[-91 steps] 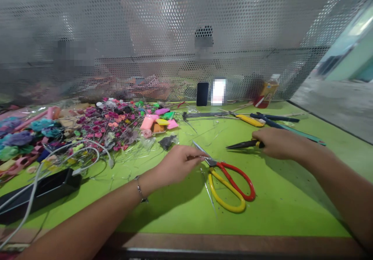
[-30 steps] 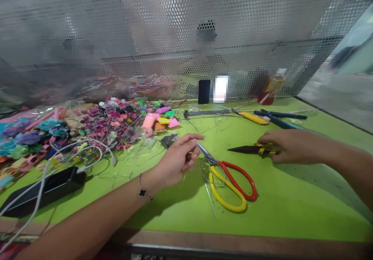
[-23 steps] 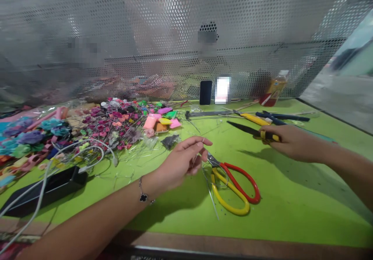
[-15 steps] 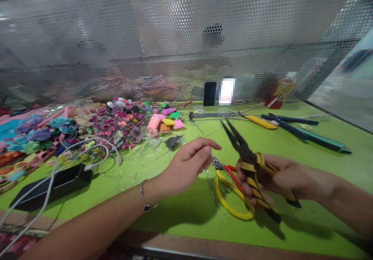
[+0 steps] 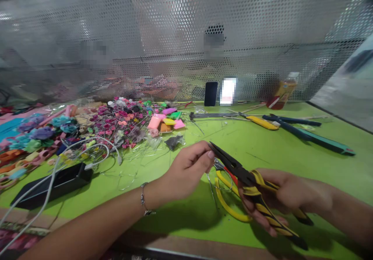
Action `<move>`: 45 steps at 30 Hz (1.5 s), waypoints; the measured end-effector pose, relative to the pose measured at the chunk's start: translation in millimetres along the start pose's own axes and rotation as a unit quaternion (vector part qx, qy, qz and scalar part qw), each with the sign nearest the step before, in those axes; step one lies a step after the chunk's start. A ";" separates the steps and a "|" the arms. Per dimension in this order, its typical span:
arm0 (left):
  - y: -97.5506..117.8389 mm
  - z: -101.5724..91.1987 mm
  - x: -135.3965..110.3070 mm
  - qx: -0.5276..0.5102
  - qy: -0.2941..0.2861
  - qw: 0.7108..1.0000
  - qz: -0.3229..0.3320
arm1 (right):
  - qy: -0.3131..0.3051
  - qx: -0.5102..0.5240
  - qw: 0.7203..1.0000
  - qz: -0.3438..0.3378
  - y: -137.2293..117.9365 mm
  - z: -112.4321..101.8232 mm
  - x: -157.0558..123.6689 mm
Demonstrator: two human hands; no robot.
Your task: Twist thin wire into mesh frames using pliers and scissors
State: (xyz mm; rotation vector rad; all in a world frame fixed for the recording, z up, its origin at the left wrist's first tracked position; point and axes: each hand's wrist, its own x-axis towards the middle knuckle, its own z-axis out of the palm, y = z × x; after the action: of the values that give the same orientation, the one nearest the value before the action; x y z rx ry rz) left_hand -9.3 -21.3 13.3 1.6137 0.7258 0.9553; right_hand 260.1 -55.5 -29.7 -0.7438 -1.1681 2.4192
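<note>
My right hand (image 5: 287,196) is wrapped round the black-and-yellow handles of long-nose pliers (image 5: 240,172). The narrow jaws point up and left, their tips touching or nearly touching the fingertips of my left hand (image 5: 189,169). Thumb and forefinger of that left hand are pinched together; what sits between them is too small to make out. Thin silvery wires (image 5: 211,188) show just below it, and whether they are held or lie on the table I cannot tell. Scissors with yellow and red handles (image 5: 230,209) lie under the pliers, partly hidden.
A heap of wire-stemmed small flowers (image 5: 116,122) and colourful clay packets (image 5: 155,121) spreads leftward. A black box (image 5: 52,184) with a white cable (image 5: 48,190) lies front left. Behind are phones (image 5: 210,94), a bottle (image 5: 282,93), cutting pliers (image 5: 291,128) and a green-handled tool (image 5: 328,141).
The pliers have swung left and down, bringing their tips to my left fingertips, and their jaws have come closer together. My left fingers have curled from loosely extended into a pinch.
</note>
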 end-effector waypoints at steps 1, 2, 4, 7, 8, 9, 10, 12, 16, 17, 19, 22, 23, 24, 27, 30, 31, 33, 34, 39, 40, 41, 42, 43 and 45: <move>0.2 0.2 -0.2 0.002 0.001 1.000 0.002 | -0.002 0.017 1.000 -0.004 0.5 0.8 0.4; 0.4 0.3 -0.5 0.003 0.002 1.000 0.002 | -0.010 0.035 0.999 -0.010 0.7 2.1 1.0; 1.1 0.3 -0.7 0.005 0.001 1.000 -0.009 | -0.028 0.064 0.997 -0.015 0.2 5.2 2.9; 3.4 -0.6 1.1 0.000 0.007 0.999 -0.042 | -0.033 0.068 0.997 -0.011 -3.3 8.8 5.9; 4.5 -1.1 2.4 -0.008 0.013 0.999 -0.052 | -0.024 0.064 0.998 -0.014 -5.4 9.4 6.6; 5.6 -1.6 4.1 -0.017 0.019 0.998 -0.061 | -0.009 0.057 0.998 -0.018 -7.9 9.9 7.3; 6.6 -2.1 6.0 -0.026 0.026 0.997 -0.071 | 0.008 0.044 0.999 -0.025 -10.7 10.5 7.8; 7.8 -3.0 9.8 -0.041 0.035 0.994 -0.098 | 0.052 -0.006 0.998 -0.039 -16.6 12.7 8.4; 7.1 -3.2 14.7 -0.070 0.043 0.987 -0.137 | 0.138 -0.179 0.973 -0.045 -26.6 20.0 8.7; 6.5 -2.8 15.3 -0.079 0.045 0.986 -0.138 | 0.165 -0.235 0.957 -0.047 -28.6 21.8 8.5; 4.5 -1.5 15.9 -0.094 0.055 0.984 -0.143 | 0.212 -0.349 0.911 -0.060 -32.0 25.0 8.3; -0.6 1.0 16.0 -0.105 0.069 0.978 -0.164 | 0.256 -0.492 0.830 -0.059 -34.5 27.9 9.0; -2.7 1.7 15.9 -0.109 0.072 0.977 -0.171 | 0.269 -0.530 0.803 -0.050 -34.3 28.2 9.6; -4.9 2.2 15.8 -0.112 0.075 0.975 -0.176 | 0.282 -0.563 0.776 -0.042 -33.5 28.2 10.4; -10.0 3.0 15.7 -0.121 0.081 0.973 -0.179 | 0.310 -0.629 0.712 -0.035 -29.3 25.9 13.3; -11.9 3.4 15.9 -0.132 0.083 0.972 -0.174 | 0.313 -0.666 0.676 -0.043 -27.0 21.7 14.5; -12.1 3.9 15.8 -0.137 0.080 0.972 -0.171 | 0.317 -0.680 0.660 -0.047 -27.5 20.1 14.2; -12.2 5.6 15.3 -0.150 0.071 0.973 -0.162 | 0.329 -0.718 0.611 -0.056 -30.3 16.7 12.6; -12.2 6.8 14.7 -0.156 0.068 0.973 -0.156 | 0.335 -0.736 0.586 -0.057 -32.4 14.9 11.4; -10.7 12.8 10.3 -0.145 0.075 0.979 -0.122 | 0.317 -0.745 0.586 -0.037 -42.7 1.8 3.5; -9.8 13.2 9.4 -0.135 0.073 0.982 -0.113 | 0.312 -0.740 0.594 -0.043 -44.4 -2.5 1.4; -8.8 13.1 8.6 -0.126 0.069 0.984 -0.103 | 0.309 -0.738 0.598 -0.055 -46.2 -7.8 -1.0; -7.8 12.6 8.0 -0.123 0.064 0.986 -0.094 | 0.309 -0.738 0.596 -0.072 -47.9 -14.4 -4.0; -7.0 11.9 7.6 -0.125 0.057 0.987 -0.089 | 0.314 -0.738 0.591 -0.088 -49.6 -22.5 -7.3; -6.3 10.1 7.5 -0.148 0.043 0.983 -0.096 | 0.330 -0.742 0.574 -0.101 -52.6 -43.1 -15.4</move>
State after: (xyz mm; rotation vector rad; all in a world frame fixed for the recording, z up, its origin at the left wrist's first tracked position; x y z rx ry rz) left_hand 3.2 -18.4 7.8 1.2258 0.7453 0.9467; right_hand 302.4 -5.6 -5.7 -1.5169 -2.4411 0.2330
